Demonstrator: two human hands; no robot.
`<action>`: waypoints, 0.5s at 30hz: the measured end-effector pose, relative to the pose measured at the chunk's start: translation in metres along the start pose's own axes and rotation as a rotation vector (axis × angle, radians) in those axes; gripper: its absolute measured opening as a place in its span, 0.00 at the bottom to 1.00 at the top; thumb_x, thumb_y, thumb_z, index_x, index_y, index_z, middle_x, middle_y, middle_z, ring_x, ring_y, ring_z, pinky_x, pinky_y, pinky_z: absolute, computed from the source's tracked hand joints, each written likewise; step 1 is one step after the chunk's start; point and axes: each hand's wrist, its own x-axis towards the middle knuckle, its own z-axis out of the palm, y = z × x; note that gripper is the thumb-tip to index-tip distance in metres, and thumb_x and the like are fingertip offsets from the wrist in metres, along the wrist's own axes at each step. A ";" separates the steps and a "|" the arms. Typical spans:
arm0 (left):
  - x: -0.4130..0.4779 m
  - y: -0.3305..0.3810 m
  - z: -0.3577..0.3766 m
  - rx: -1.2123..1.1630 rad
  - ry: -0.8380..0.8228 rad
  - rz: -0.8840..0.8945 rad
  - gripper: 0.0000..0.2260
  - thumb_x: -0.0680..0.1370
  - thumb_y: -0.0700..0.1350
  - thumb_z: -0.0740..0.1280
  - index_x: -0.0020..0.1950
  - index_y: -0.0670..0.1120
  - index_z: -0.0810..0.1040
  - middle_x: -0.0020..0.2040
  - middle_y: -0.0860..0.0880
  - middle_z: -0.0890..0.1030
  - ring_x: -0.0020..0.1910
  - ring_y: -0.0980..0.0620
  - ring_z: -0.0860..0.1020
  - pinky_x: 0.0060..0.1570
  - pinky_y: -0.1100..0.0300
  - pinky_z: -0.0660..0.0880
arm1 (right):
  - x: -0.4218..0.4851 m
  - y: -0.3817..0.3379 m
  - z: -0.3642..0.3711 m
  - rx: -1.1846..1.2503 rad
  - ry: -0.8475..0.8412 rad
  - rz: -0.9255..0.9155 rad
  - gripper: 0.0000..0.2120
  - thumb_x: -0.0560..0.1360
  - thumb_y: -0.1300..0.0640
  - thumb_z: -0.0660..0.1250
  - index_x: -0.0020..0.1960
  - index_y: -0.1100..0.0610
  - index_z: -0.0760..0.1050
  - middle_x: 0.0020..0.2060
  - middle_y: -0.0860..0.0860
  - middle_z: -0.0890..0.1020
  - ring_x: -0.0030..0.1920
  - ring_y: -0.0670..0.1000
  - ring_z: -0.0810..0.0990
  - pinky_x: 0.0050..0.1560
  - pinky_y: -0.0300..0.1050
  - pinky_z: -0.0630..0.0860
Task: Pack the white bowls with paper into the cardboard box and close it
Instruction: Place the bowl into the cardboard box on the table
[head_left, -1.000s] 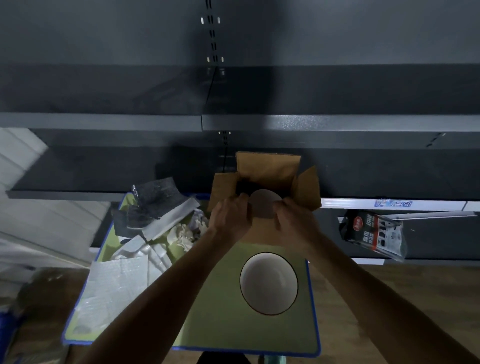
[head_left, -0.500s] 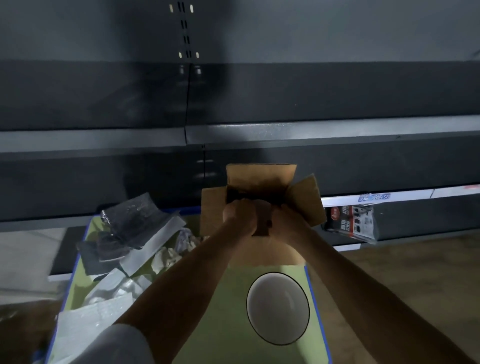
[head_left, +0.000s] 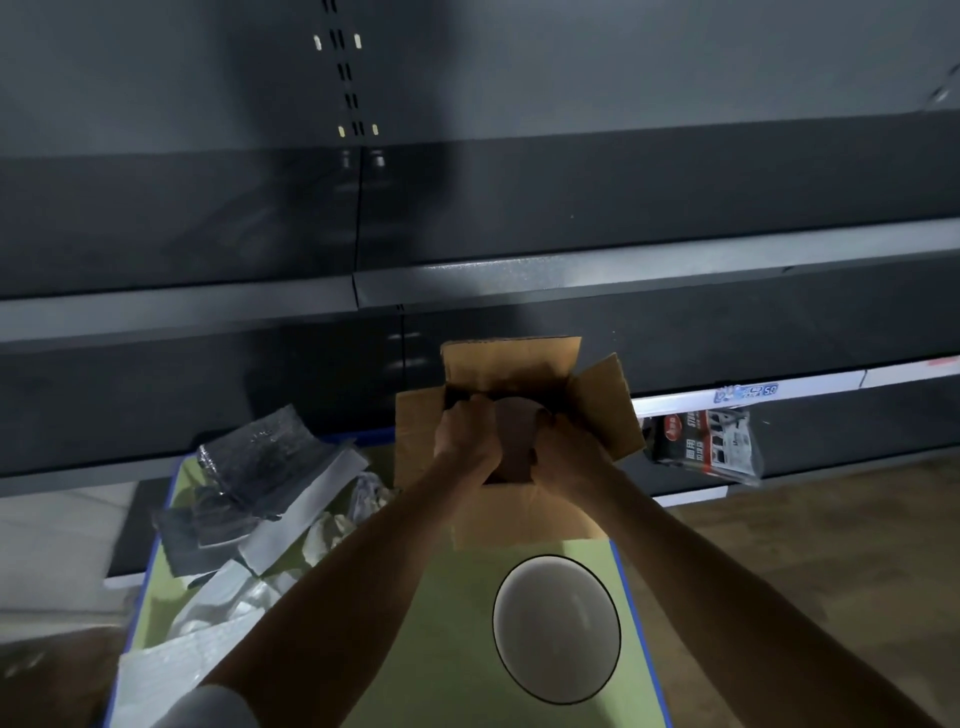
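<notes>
Two hands, left hand (head_left: 465, 441) and right hand (head_left: 569, 452), clasp a shadowed round bowl (head_left: 514, 431) at the open brown cardboard box (head_left: 519, 519) mouth | second round white bowl (head_left: 556, 629) sits on green mat (head_left: 441, 623), person-side of box, nearer right arm

Left hand (head_left: 465, 441) and right hand (head_left: 566, 452) drawn closer around the white bowl (head_left: 514, 436), less of it showing, lower into the cardboard box (head_left: 524, 519)

Cardboard box (head_left: 524, 514) open, two bowls, loose paper (head_left: 208, 649).
The brown box stands with its flaps spread; a shaded bowl (head_left: 514, 436) tilts at its mouth. A white bowl (head_left: 556, 629) sits upright just before the box, and crumpled white sheets lie heaped well left.
</notes>
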 end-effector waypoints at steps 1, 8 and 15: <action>-0.001 -0.002 -0.003 -0.002 0.008 0.006 0.09 0.79 0.39 0.65 0.59 0.41 0.76 0.54 0.42 0.81 0.52 0.45 0.81 0.45 0.55 0.79 | 0.000 -0.001 0.000 -0.037 0.020 -0.002 0.31 0.76 0.49 0.65 0.74 0.59 0.60 0.66 0.56 0.72 0.65 0.58 0.73 0.60 0.51 0.76; -0.016 -0.018 -0.028 -0.058 0.155 0.074 0.15 0.75 0.41 0.68 0.62 0.43 0.75 0.54 0.44 0.81 0.52 0.45 0.80 0.41 0.59 0.71 | -0.012 -0.004 -0.018 -0.109 0.184 0.000 0.33 0.79 0.54 0.61 0.78 0.59 0.48 0.70 0.57 0.66 0.69 0.58 0.66 0.57 0.51 0.74; -0.040 -0.023 -0.053 -0.150 0.263 0.110 0.13 0.76 0.38 0.62 0.61 0.42 0.76 0.51 0.42 0.83 0.50 0.41 0.80 0.46 0.54 0.73 | -0.025 0.004 -0.040 0.007 0.291 -0.105 0.34 0.78 0.57 0.63 0.78 0.55 0.50 0.64 0.59 0.71 0.55 0.60 0.80 0.49 0.51 0.79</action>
